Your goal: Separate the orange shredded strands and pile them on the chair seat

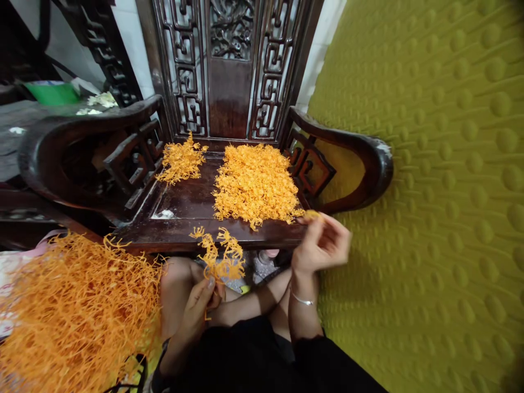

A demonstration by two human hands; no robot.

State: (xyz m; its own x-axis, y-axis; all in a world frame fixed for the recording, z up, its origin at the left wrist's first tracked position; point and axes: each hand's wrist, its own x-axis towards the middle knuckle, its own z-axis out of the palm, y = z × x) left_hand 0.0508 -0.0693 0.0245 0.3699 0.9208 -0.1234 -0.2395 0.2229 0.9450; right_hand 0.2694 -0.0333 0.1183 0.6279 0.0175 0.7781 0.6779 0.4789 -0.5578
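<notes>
My left hand [202,297] is closed, pinching the stem of an orange branched plastic sprig [225,267] whose curly tips point up over my lap. To the right, my right hand [321,245] is raised beside the seat's front corner, fingers bent together. A small orange piece [313,214] shows at its fingertips; its exact shape is blurred. Close by that hand, a dense block of orange curly pieces [257,183] covers the right part of the dark wooden chair seat [188,202]. A smaller orange heap [182,159] lies at the seat's back left.
At lower left rises a large tangled pile of orange sprigs [82,311]. The chair has curved armrests [379,164] and a carved back [229,98]. Yellow-green bumpy padding [429,218] fills the right side. A green bowl [53,93] stands at upper left.
</notes>
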